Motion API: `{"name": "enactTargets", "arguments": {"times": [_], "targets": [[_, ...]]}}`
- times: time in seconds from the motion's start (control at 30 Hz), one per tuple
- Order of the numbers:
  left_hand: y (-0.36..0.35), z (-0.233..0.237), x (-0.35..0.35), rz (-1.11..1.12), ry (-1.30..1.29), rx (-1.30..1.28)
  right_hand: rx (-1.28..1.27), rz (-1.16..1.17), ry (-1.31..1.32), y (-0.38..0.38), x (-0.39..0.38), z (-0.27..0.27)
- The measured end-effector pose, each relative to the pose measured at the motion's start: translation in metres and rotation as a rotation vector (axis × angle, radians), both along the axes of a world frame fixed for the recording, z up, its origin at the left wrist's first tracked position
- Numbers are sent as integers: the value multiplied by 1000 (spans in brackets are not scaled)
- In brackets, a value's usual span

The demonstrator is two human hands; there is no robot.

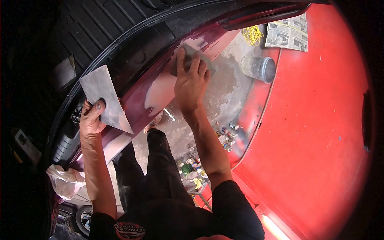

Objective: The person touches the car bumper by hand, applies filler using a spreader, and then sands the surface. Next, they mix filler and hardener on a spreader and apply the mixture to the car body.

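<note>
My left hand [93, 116] grips a flat, stiff-looking grey sheet [105, 86] by its lower edge, thumb on top. The sheet is tilted in front of the car's dark trim. My right hand [192, 78] presses a grey piece of sandpaper [208, 64] against the upper part of a purple car panel [136, 98], its fingers spread over the back. Part of the sandpaper is hidden beneath the palm and fingers. Pale, smooth-edged patches [160, 90] mark the panel's surface between my hands.
A ribbed black liner [92, 24] lies beyond the panel. On the right are a grey bucket [258, 69], newspaper [288, 34], yellow cord [253, 36] and a red wall [316, 112]. Several cans [228, 138] stand on the floor. A white plastic bag [66, 182] hangs at lower left.
</note>
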State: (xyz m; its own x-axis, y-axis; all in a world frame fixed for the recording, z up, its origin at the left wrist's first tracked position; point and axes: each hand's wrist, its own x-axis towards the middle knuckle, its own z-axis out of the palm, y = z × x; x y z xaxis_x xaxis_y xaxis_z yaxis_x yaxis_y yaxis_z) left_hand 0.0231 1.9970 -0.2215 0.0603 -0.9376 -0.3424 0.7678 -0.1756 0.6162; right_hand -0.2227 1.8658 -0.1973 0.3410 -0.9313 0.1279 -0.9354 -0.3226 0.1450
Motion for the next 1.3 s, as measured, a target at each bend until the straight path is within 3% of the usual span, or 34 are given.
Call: {"name": "enactTargets", "arguments": {"times": [0.13, 0.23, 0.37, 0.5, 0.57, 0.63, 0.67, 0.77, 0.9, 0.93, 1.03, 1.13, 1.3], "targets": [[0, 0, -1, 14, -6, 7, 139, -18, -115, 10, 8, 15], [2, -7, 4, 3, 164, -14, 173, 26, -196, 16, 5, 11], [3, 3, 1, 23, 55, 88, 211, 46, -217, 25, 2, 19], [-11, 26, -27, 149, -9, 225, 331, 84, -461, 29, -10, 39], [-30, 61, -50, 185, -78, 295, 471, 48, -631, 33, -21, 51], [-33, 69, -66, 175, -256, 218, 546, -14, -905, 37, -26, 75], [-36, 74, -75, 171, -207, 224, 581, -47, -1040, 40, -25, 87], [-41, 75, -101, 208, -127, 192, 565, 109, -1095, 59, -22, 106], [-50, 77, -98, 222, 2, 177, 463, 304, -738, 58, -43, 83], [-49, 78, -92, 213, 80, 210, 397, 395, -517, 49, -48, 88], [-52, 83, -86, 143, -267, 119, 316, 418, -449, 45, -60, 89], [-54, 87, -84, 32, -386, 115, 212, 418, -409, 39, -51, 106], [-57, 83, -86, -6, -465, 152, 315, 485, -311, 40, -37, 115]]}}
